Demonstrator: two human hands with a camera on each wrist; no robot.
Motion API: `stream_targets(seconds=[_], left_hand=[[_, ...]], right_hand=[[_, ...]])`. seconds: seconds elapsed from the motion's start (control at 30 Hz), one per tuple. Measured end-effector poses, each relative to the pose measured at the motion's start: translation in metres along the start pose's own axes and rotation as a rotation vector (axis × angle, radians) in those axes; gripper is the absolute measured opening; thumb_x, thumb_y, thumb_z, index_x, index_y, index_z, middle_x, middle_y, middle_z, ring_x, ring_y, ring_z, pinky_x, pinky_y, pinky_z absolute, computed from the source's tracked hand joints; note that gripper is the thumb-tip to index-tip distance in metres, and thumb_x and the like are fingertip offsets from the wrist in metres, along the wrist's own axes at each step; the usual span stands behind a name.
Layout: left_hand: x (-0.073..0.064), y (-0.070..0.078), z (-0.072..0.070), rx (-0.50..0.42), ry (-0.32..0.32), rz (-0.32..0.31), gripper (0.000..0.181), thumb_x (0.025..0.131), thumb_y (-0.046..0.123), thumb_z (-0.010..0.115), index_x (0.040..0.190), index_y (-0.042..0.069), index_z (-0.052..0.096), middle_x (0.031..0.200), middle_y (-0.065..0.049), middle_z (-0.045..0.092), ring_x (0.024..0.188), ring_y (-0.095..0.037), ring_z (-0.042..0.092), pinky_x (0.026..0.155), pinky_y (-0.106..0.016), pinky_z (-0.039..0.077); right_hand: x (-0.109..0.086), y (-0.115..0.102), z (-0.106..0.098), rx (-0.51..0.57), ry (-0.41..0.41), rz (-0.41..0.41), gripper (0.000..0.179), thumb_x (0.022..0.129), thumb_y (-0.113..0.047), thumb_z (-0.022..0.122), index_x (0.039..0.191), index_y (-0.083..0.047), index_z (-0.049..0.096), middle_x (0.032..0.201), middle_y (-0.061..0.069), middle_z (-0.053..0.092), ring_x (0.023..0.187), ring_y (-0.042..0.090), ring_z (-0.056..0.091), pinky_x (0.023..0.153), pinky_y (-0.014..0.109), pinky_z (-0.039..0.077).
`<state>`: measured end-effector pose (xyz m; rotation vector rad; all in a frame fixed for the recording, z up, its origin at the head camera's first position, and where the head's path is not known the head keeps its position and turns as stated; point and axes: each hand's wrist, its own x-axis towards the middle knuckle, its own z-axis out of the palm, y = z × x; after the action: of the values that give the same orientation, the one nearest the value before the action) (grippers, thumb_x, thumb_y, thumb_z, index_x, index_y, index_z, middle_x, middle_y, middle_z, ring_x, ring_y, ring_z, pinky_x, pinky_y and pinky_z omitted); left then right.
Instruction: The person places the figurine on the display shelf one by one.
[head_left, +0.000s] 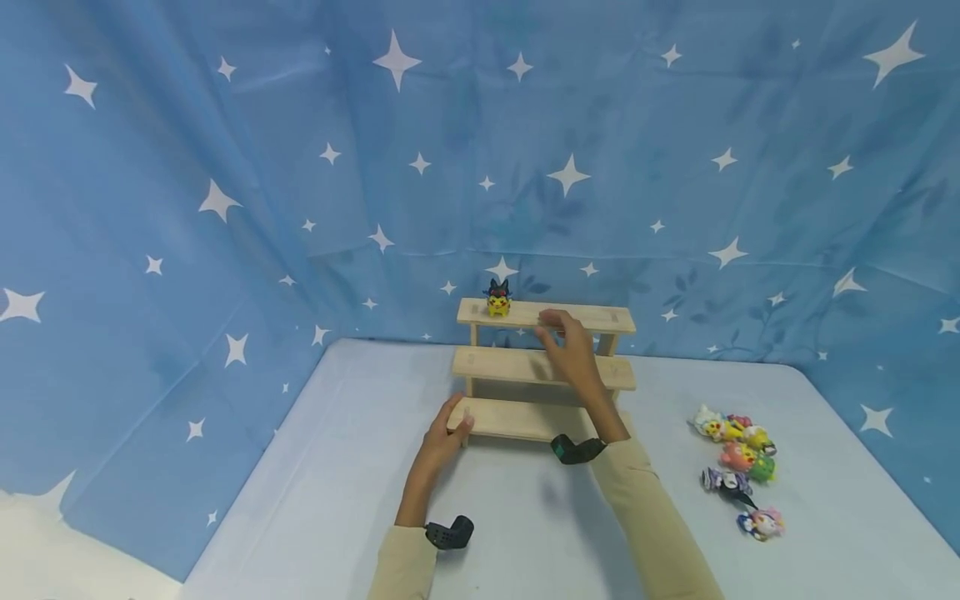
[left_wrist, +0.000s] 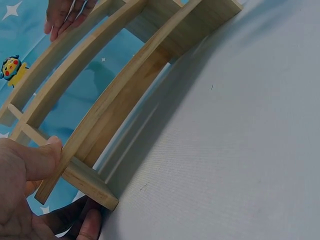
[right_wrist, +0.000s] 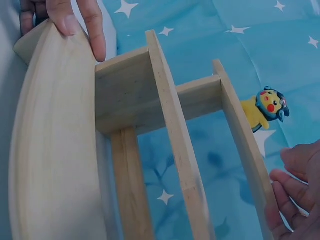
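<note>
We see a curtained-off tabletop corner; blue cloth printed with white stars surrounds a white table; whether home or studio, we cannot tell.

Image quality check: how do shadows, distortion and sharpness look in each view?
Head: soft shadows on the white table; the toy figures at right are too small for fine detail. Left wrist: boards of the wooden shelf bow into arcs, probably lens distortion, a dark shadow beneath. Right wrist: shadowed left edge, lowest board bowed too, but the yellow figure has a readable face.
</note>
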<state>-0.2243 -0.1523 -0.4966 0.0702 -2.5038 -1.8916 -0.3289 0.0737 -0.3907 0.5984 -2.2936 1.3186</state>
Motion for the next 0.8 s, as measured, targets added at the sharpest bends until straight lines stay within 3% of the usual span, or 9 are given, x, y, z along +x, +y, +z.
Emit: stream_targets(seconds=[0.13, 0.3, 0.47, 0.63, 0.8], left_hand=[[-0.001, -0.001, 0.002, -0.002, -0.003, -0.002, 0.059, 0.100, 0.030, 0.055, 0.153, 0.020, 0.032, 0.159, -0.019, 0.029, 0.146, -0.046, 0.024, 0.111, -0.068, 0.022], [-0.002, -0.003, 0.002, 0.011, 0.006, 0.011, 0.058, 0.101, 0.030, 0.054, 0.153, 0.017, 0.032, 0.158, -0.021, 0.030, 0.145, -0.047, 0.024, 0.110, -0.068, 0.023], [-0.003, -0.004, 0.001, 0.015, 0.008, 0.012, 0.058, 0.101, 0.030, 0.054, 0.153, 0.017, 0.033, 0.158, -0.021, 0.029, 0.145, -0.048, 0.024, 0.110, -0.069, 0.022], [-0.002, -0.002, 0.001, 0.016, 0.004, 0.011, 0.058, 0.101, 0.030, 0.053, 0.153, 0.017, 0.031, 0.159, -0.020, 0.028, 0.145, -0.047, 0.023, 0.110, -0.069, 0.021], [0.000, -0.001, 0.001, 0.009, -0.010, 0.015, 0.059, 0.101, 0.030, 0.053, 0.154, 0.016, 0.030, 0.159, -0.021, 0.027, 0.146, -0.047, 0.021, 0.111, -0.069, 0.020]], right_hand=[[-0.009, -0.001, -0.004, 0.029, 0.016, 0.020, 0.030, 0.098, -0.015, 0.061, 0.123, 0.001, 0.059, 0.121, 0.020, 0.065, 0.112, 0.036, 0.061, 0.092, 0.050, 0.051], [-0.024, 0.005, -0.006, 0.101, 0.043, 0.062, 0.024, 0.100, -0.021, 0.058, 0.117, -0.005, 0.064, 0.113, 0.013, 0.069, 0.102, 0.028, 0.065, 0.082, 0.038, 0.056], [-0.040, 0.010, -0.008, 0.188, 0.058, 0.063, 0.022, 0.099, -0.013, 0.057, 0.111, 0.003, 0.066, 0.103, 0.021, 0.071, 0.094, 0.037, 0.068, 0.070, 0.037, 0.058], [-0.055, -0.007, -0.019, 0.225, 0.070, 0.073, 0.020, 0.098, -0.003, 0.056, 0.108, 0.012, 0.065, 0.097, 0.029, 0.070, 0.090, 0.046, 0.067, 0.072, 0.035, 0.058], [-0.063, -0.015, -0.028, 0.251, 0.104, 0.096, 0.021, 0.098, -0.004, 0.057, 0.108, 0.014, 0.064, 0.094, 0.031, 0.069, 0.088, 0.043, 0.067, 0.076, 0.026, 0.057]])
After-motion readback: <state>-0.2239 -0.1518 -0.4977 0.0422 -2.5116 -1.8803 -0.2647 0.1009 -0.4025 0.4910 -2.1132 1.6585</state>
